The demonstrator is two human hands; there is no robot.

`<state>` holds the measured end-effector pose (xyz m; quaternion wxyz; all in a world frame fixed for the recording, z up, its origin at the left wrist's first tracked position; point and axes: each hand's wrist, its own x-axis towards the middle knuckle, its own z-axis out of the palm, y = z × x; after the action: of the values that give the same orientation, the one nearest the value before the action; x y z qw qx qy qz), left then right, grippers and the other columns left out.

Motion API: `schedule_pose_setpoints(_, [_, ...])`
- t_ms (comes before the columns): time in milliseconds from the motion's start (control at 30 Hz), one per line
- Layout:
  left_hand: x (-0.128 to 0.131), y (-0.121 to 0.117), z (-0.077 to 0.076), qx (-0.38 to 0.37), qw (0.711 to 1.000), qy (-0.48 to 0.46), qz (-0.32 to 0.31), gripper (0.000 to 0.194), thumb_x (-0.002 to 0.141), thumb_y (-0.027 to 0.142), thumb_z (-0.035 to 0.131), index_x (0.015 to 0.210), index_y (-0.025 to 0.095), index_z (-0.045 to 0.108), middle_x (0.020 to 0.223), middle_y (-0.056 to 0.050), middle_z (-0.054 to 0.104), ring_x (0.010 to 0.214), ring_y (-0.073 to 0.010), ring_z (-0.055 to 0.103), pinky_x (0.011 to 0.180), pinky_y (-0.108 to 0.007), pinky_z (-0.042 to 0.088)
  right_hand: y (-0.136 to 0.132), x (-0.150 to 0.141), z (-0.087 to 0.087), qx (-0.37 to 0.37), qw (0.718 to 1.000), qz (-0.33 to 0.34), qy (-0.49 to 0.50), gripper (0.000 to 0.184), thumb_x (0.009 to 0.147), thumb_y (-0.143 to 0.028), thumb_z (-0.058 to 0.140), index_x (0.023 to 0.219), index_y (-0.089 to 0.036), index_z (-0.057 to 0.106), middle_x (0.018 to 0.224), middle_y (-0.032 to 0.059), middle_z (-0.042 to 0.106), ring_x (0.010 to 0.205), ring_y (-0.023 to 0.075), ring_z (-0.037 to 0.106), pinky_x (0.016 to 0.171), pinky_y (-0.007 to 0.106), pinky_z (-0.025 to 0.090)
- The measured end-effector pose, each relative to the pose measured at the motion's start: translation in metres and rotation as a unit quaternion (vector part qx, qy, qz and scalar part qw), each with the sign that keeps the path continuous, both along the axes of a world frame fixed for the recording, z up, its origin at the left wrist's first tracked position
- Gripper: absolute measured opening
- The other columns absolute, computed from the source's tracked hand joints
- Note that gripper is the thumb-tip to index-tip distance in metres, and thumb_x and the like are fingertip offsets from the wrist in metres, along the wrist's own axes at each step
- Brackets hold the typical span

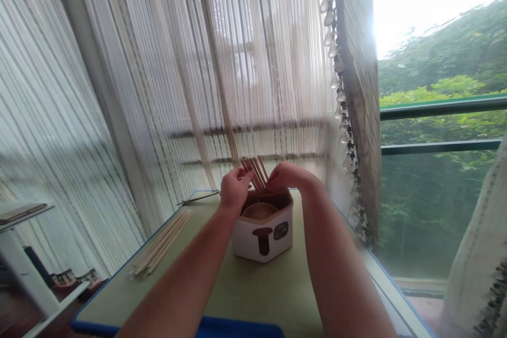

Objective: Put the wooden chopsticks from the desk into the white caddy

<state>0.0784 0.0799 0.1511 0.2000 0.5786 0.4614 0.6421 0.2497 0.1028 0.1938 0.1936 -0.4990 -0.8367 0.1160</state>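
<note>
A white hexagonal box (263,235) with a brown mushroom print stands on the green table (253,290). Several thin wooden sticks (254,171) stand up out of its far side. My left hand (234,188) is closed on the sticks from the left, above the box rim. My right hand (285,177) is curled around the same sticks from the right. Inside the box a round brown shape shows below the hands.
A bundle of long wooden skewers (162,243) lies on the table's left side. A dark pair of scissors (198,198) lies near the far left corner. Striped sheer curtains (178,74) hang behind; a window with green railings (441,107) is at right. A white shelf (24,253) stands at left.
</note>
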Motion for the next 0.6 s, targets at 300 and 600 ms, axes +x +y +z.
schedule_pose_setpoints(300, [0.004,-0.001,0.004,-0.019,0.996,-0.065,-0.056,0.026,0.067,0.032,0.066,0.085,0.012,0.068,0.074,-0.006,0.069,0.064,-0.0149,0.064,0.051,-0.024,0.054,0.003,-0.003,-0.004,-0.021,1.0,-0.005,-0.015,0.027,0.061,-0.037,0.068,0.081,-0.02,0.076,0.057,0.0005,0.063,0.053,0.0099,0.049,0.05,0.022,0.033])
schedule_pose_setpoints(600, [0.007,-0.006,0.001,-0.034,0.996,-0.072,-0.048,0.022,0.064,0.029,0.07,0.079,0.014,0.069,0.072,-0.005,0.069,0.062,-0.016,0.064,0.05,-0.026,0.053,-0.002,-0.007,0.002,-0.018,0.992,0.065,0.11,0.032,0.066,-0.044,0.066,0.085,-0.019,0.074,0.058,-0.003,0.059,0.057,0.01,0.046,0.054,0.021,0.034])
